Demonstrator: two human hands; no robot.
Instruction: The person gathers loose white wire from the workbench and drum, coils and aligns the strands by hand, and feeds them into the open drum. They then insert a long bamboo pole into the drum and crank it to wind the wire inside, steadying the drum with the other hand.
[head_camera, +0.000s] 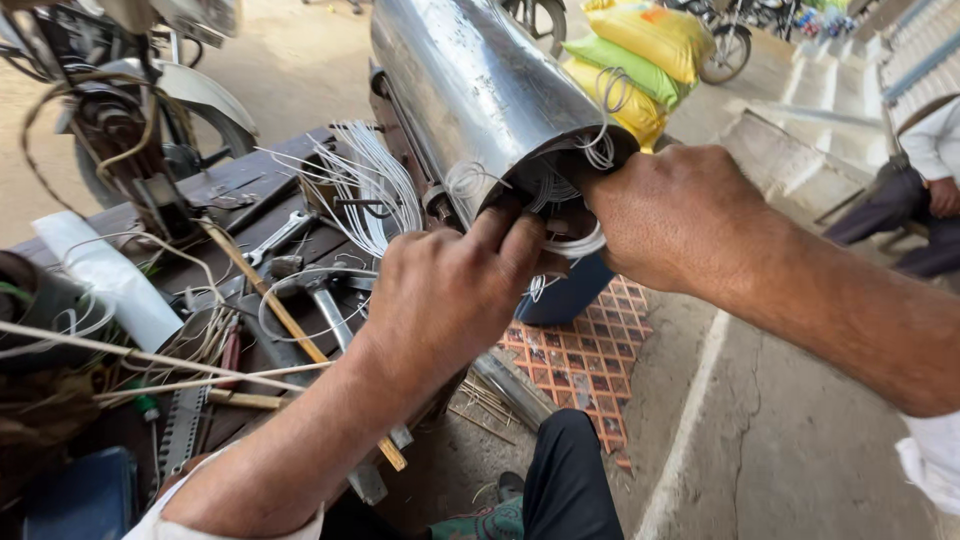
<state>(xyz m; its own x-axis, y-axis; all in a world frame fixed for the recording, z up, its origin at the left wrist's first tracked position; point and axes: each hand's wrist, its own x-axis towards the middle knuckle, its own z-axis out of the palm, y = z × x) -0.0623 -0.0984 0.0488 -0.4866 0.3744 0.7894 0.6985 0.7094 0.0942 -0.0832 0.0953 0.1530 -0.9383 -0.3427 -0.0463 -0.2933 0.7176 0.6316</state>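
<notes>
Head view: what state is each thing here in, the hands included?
Steel cylinder: tilted, open end toward the hands.
White wire coils: bunched in the open end, loops hanging out.
Left hand: fingers pinching wire at the rim.
Right hand: gripping the rim and wire.
Wrench: lying flat on the bench.

Bare forearms, white sleeves pushed up — dark trousers, a green-patterned shoe (480, 522) below.

Both the left hand (450, 290) and right hand (675, 215) press white wire coils (575, 240) into the steel cylinder's (470, 85) open end
</notes>
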